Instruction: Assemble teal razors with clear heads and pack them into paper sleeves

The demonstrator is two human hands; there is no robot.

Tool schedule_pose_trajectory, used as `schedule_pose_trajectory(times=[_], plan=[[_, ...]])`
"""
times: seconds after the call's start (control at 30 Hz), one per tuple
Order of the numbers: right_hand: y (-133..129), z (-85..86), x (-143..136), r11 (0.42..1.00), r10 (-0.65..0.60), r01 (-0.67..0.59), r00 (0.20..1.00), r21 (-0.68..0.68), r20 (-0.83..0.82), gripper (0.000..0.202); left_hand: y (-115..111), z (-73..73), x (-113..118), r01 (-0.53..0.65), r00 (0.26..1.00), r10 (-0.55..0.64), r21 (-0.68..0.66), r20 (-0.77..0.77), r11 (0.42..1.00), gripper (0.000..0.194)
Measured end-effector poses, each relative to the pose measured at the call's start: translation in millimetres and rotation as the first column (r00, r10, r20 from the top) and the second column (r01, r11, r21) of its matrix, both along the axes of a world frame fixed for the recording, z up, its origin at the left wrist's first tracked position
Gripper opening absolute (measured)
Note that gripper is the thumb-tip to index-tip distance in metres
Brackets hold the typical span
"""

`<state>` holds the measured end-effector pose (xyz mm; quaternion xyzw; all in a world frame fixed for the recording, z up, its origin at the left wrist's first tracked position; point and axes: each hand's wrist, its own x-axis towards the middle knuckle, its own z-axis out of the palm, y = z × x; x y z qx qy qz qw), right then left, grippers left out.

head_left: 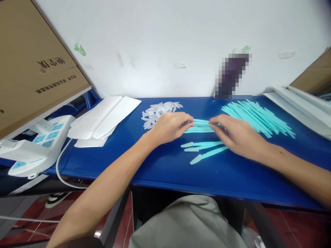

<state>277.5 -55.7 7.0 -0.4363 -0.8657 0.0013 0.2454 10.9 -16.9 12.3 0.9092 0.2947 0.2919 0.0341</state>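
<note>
Between my hands is a thin turquoise eyebrow razor (203, 121). My left hand (170, 126) pinches its left end, and those fingertips hide whether a cap is on it. The other end sits in the closed fingers of my right hand (236, 135). Just beneath, more turquoise razors (199, 130) lie on the blue table (160, 165). Closer to me, a few capped razors (204, 147) are fanned out, their pale ends pointing left. A heap of small translucent caps (161, 109) is behind my left hand. Beyond my right hand lies a big pile of turquoise razors (258, 117).
White sheets (103, 117) lie on the left of the table, beside a white power strip (49, 141) with a cable. A large cardboard box (38, 51) leans in at the left. White packaging (300, 106) lies along the right edge. A white wall (160, 41) stands behind.
</note>
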Motion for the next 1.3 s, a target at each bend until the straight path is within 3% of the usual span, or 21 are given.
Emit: schedule_pose_trajectory(times=[0.13, 0.2, 0.33, 0.47, 0.67, 1.0, 1.3], plan=[[-2, -0.3, -3, 0.999, 0.036, -0.037, 0.995, 0.006, 0.091, 0.030, 6, 14.6, -14, -0.227, 0.970, 0.231, 0.061, -0.073, 0.972, 0.041], [-3, -1.7, -4, 0.997, 0.078, -0.081, 0.987, 0.016, 0.143, 0.031, 13, 20.3, -28, -0.352, 0.925, 0.350, 0.014, -0.148, 0.936, 0.047], [0, -4.8, -1, 0.990, 0.134, -0.141, 0.972, 0.024, 0.194, 0.038, 30, 19.3, -55, -0.436, 0.884, 0.400, -0.117, -0.242, 0.892, 0.043], [7, -8.7, 6, 0.992, 0.104, -0.118, 0.969, 0.052, 0.222, 0.042, 37, 10.4, -64, -0.397, 0.867, 0.355, -0.056, -0.350, 0.916, 0.044], [14, -16.4, 10, 0.996, 0.070, -0.081, 0.974, 0.039, 0.216, 0.047, 34, 1.6, -53, -0.389, 0.826, 0.362, 0.028, -0.433, 0.921, 0.048], [19, -16.5, 15, 0.991, 0.106, -0.096, 0.988, -0.094, 0.110, 0.044, 25, -0.2, -36, -0.282, 0.851, 0.245, -0.011, -0.464, 0.959, 0.037], [20, -6.0, 21, 0.963, 0.115, -0.096, 0.992, -0.253, 0.060, 0.044, 26, -1.6, -35, -0.142, 0.945, 0.079, -0.182, -0.318, 0.973, 0.023]])
